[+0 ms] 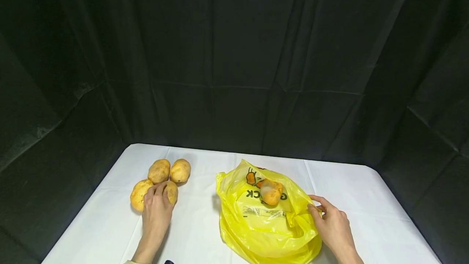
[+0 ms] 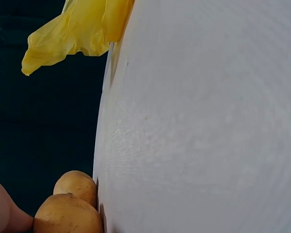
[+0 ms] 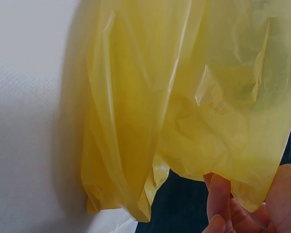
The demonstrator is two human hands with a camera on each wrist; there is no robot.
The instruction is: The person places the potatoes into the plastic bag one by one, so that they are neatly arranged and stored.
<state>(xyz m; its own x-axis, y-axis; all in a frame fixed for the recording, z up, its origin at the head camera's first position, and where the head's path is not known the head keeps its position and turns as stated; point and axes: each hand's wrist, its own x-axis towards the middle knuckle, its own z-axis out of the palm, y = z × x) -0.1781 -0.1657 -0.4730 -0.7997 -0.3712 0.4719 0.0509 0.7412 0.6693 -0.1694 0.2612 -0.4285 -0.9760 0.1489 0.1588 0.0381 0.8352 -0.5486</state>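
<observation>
Surface and room: one white-covered table (image 1: 198,223), enclosed behind and at both sides by black drapes (image 1: 234,52). Before you: potatoes, five, being a back-left potato (image 1: 159,171), back-right potato (image 1: 180,170), outer potato (image 1: 141,196) and near potato (image 1: 172,192) clustered on your left, plus a bagged potato (image 1: 272,194) inside one open yellow plastic bag (image 1: 264,247) on your right; hands, two, your left hand (image 1: 156,214) with thumb and fingers round the near potato, your right hand (image 1: 334,224) pinching the bag's rim. Hard to make out: the near potato, partly covered by your fingers; the mirrored print (image 1: 253,194), broken by creases; one dark object (image 1: 169,262), cut off at the head view's lower edge, unidentifiable.
</observation>
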